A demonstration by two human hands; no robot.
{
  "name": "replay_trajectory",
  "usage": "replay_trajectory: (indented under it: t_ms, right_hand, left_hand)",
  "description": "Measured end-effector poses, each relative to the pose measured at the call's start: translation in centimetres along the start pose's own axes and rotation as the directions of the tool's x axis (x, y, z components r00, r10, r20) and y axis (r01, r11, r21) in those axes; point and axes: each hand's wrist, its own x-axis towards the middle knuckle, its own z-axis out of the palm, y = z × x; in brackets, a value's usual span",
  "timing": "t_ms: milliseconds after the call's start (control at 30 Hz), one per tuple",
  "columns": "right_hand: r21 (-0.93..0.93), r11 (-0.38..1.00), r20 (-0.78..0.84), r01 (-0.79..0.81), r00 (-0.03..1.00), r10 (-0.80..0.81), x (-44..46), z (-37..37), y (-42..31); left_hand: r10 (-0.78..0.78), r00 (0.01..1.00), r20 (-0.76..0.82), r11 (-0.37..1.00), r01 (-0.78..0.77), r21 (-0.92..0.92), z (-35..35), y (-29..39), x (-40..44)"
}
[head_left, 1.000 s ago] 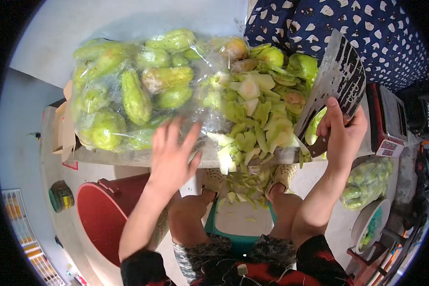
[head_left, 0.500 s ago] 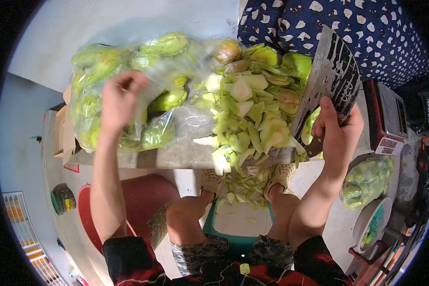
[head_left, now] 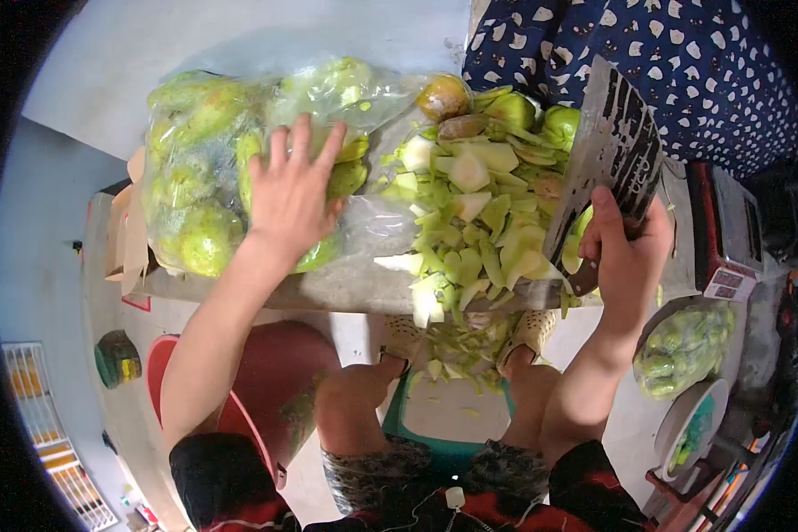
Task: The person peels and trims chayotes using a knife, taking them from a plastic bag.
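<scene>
My left hand lies with fingers spread over green vegetables in the opening of a clear plastic bag. The bag's film is folded back toward the top. In my right hand is a broad cleaver, its blade pointing up and its face marked with dark stripes. Beside the blade, a heap of pale and green peelings covers the right part of the worktop. One yellowish-brown vegetable rests at the back of the heap.
A red bucket stands below the worktop at left. Another filled bag and a white basin are at lower right. A red device sits right of the cleaver. Patterned dark blue cloth hangs behind. Peelings lie between my feet.
The bag's film has been pulled back, exposing some vegetables. My left hand moved left with the film, then back right and down onto them with fingers spread. My right hand still holds the cleaver.
</scene>
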Motion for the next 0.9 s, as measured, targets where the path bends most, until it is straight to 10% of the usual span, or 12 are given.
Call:
replay_trajectory:
  t_ms: [433,900]
  right_hand:
    - [0.026,0.999,0.016,0.029,0.999,-0.030,-0.1,0.8,-0.2]
    - [-0.043,0.999,-0.004,0.002,1.000,-0.002,-0.6,0.3,-0.8]
  left_hand:
    - [-0.353,0.934,-0.050,0.917,0.335,-0.216,2.3,-10.2,4.2]
    - [-0.348,0.929,-0.125,0.929,0.323,-0.183,4.0,-24.5,3.8]
